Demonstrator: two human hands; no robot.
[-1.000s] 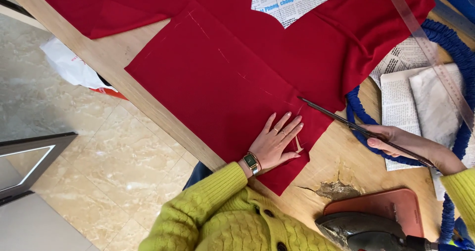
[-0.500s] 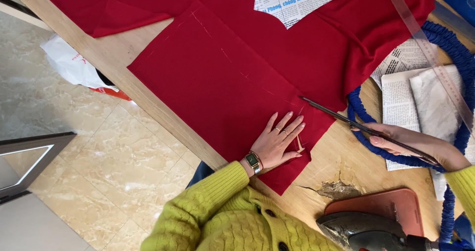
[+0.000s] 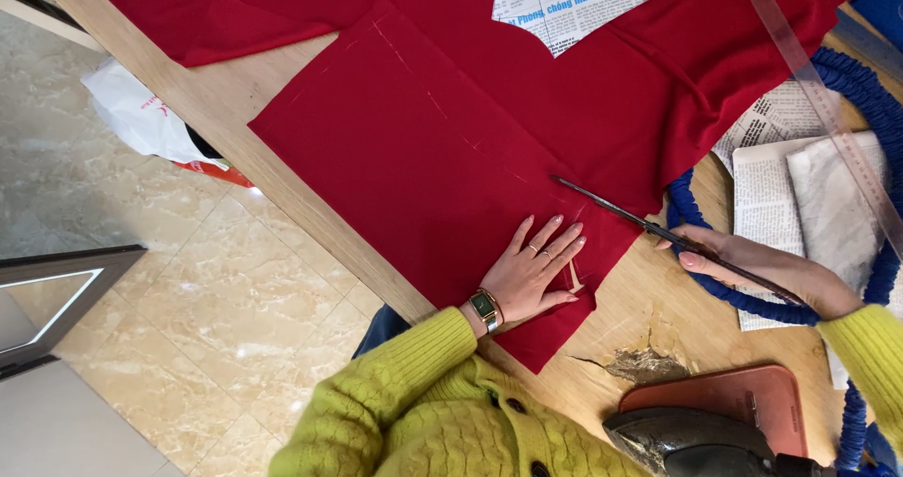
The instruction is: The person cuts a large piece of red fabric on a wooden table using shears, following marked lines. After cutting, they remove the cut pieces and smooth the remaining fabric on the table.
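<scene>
Scissors (image 3: 658, 228) further into red fabric (image 3: 423, 157)

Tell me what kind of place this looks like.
Probably a home sewing or tailoring corner: red fabric spread on a wooden table, scissors in the right hand, a clear ruler nearby.

I see the cloth (image 3: 442, 157) spread across the table (image 3: 649, 317), its near edge along the table's edge. My left hand (image 3: 531, 275) lies flat on the cloth near its corner, with a chalk (image 3: 574, 275) just beside the fingers. To the right, my right hand (image 3: 762, 270) holds the scissors (image 3: 649, 221), their tip over the cloth. Newspaper (image 3: 574, 2) lies on the cloth at the far side; more newspaper (image 3: 781, 185) is right of it, under a ruler (image 3: 828, 110). An iron (image 3: 696, 444) sits nearest me
</scene>
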